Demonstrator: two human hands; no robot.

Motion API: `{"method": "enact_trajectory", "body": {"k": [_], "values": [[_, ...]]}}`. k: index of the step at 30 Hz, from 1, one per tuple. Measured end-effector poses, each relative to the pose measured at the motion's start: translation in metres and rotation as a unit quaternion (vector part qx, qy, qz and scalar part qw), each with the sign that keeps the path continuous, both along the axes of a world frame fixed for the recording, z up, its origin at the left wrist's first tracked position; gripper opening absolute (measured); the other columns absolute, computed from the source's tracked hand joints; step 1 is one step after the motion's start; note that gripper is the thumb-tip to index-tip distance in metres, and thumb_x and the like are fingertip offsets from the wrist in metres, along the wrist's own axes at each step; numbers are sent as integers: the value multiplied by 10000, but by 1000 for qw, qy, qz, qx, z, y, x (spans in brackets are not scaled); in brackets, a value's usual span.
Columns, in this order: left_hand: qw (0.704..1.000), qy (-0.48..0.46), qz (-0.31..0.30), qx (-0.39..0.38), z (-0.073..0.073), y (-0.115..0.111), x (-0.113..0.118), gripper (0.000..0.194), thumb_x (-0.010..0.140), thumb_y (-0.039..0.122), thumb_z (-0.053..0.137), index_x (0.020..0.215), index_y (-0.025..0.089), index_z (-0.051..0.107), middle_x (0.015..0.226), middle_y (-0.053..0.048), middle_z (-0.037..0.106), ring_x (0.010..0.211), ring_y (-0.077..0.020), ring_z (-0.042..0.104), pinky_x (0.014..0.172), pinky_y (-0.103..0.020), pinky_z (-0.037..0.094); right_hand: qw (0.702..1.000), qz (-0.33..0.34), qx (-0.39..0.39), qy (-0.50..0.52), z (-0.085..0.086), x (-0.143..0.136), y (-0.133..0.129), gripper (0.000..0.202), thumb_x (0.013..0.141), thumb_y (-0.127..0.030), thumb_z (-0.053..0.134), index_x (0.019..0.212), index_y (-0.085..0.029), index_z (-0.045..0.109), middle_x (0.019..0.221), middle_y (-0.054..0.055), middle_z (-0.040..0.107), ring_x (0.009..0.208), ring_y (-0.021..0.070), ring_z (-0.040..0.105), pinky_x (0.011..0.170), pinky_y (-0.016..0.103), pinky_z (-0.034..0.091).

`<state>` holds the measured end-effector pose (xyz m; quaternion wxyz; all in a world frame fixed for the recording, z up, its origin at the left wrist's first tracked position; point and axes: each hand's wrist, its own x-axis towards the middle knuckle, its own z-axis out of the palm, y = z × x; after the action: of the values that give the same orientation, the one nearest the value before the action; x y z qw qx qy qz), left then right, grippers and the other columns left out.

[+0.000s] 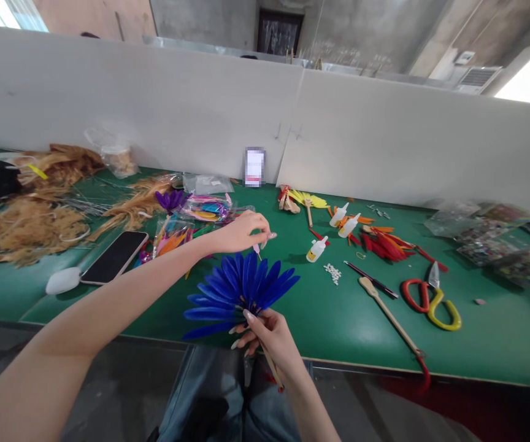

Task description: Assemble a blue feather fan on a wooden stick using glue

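My right hand (pixel 272 337) is closed round a blue feather fan (pixel 241 282), at the point where its feathers meet the wooden handle (pixel 270 366). The feathers spread out up and to the left, over the table's front part. Just beyond the feather tips hovers my left hand (pixel 252 232), fingers curled with their tips together. Whatever is between them, if anything, I cannot make out. A small pale pink piece (pixel 256 248) shows just under that hand; whether the fingers touch it is unclear.
Small glue bottles (pixel 317 249), white beads (pixel 333 273), a dark pen (pixel 370 279), a wooden stick (pixel 391 313) and red-and-yellow scissors (pixel 433 298) lie to the right. Red feathers (pixel 387 244) lie behind. A phone (pixel 115 256), bagged feathers (pixel 207 207) and brown fibres (pixel 30 224) lie left.
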<state>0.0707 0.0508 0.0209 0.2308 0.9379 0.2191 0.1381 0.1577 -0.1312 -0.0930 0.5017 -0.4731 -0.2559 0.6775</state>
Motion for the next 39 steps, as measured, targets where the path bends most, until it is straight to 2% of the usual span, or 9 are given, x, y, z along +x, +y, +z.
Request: {"method": "enact_trajectory", "body": {"k": [4, 8, 10, 12, 15, 23, 30, 35, 39], "values": [[1000, -23, 16, 6, 0, 7, -12, 341, 922, 298, 418, 697, 167, 639, 778, -41, 636, 816, -162, 538, 900, -322, 328, 1000, 0, 4, -6, -1, 2, -1, 508, 613, -567, 752, 772, -121, 567, 693, 97, 722, 483, 144, 662, 376, 175, 459], [997, -50, 55, -3, -4, 9, -23, 188, 861, 285, 539, 855, 173, 689, 901, -60, 679, 871, -177, 564, 852, -302, 365, 1000, 2, 0, -20, -3, 3, -2, 521, 620, -582, 741, 772, -117, 562, 706, 110, 724, 491, 146, 665, 377, 175, 457], [997, -54, 41, -26, -7, 8, -25, 210, 867, 304, 547, 934, 174, 697, 958, -73, 690, 905, -182, 582, 844, -294, 380, 1000, 0, 0, -26, -4, 4, -3, 525, 630, -585, 733, 787, -114, 562, 712, 109, 723, 495, 144, 666, 381, 174, 458], [998, -46, 1, -47, -10, 5, -25, 230, 881, 328, 541, 965, 187, 701, 980, -70, 700, 941, -185, 595, 879, -301, 379, 1000, 0, 1, -30, -4, 4, -2, 527, 638, -587, 728, 798, -113, 562, 716, 108, 723, 501, 145, 669, 386, 177, 461], [998, -21, -36, -54, -15, 1, -23, 198, 862, 335, 576, 894, 201, 717, 982, -60, 703, 998, -197, 588, 940, -327, 359, 1000, -3, 0, -29, -4, 5, -1, 521, 637, -584, 730, 800, -117, 564, 710, 101, 721, 503, 150, 670, 385, 179, 458], [995, -22, -33, -88, -14, -2, -16, 180, 826, 296, 616, 703, 175, 666, 974, -68, 683, 989, -190, 572, 950, -348, 360, 1000, -4, -2, -18, -5, 6, 2, 526, 621, -584, 740, 811, -117, 589, 705, 94, 719, 497, 150, 665, 387, 183, 447], [996, -27, -38, -70, -10, -3, -11, 185, 844, 297, 580, 730, 175, 661, 940, -64, 685, 953, -182, 570, 971, -363, 319, 1000, -4, -5, -28, -3, 7, 3, 530, 619, -592, 735, 798, -114, 592, 717, 105, 722, 502, 153, 668, 390, 186, 451], [997, -34, -38, -59, -9, -4, -8, 201, 862, 313, 550, 777, 172, 666, 928, -72, 678, 949, -189, 563, 922, -342, 350, 1000, 0, -1, -23, -6, 8, 3, 516, 644, -586, 723, 810, -116, 590, 724, 99, 723, 514, 155, 676, 393, 186, 462], [997, -59, -11, -50, -4, -4, -9, 270, 896, 342, 491, 747, 173, 639, 799, -51, 644, 849, -175, 565, 833, -313, 386, 1000, -2, 1, -24, -9, 8, 2, 498, 620, -552, 757, 792, -121, 576, 724, 100, 726, 509, 154, 673, 389, 184, 463]]}}
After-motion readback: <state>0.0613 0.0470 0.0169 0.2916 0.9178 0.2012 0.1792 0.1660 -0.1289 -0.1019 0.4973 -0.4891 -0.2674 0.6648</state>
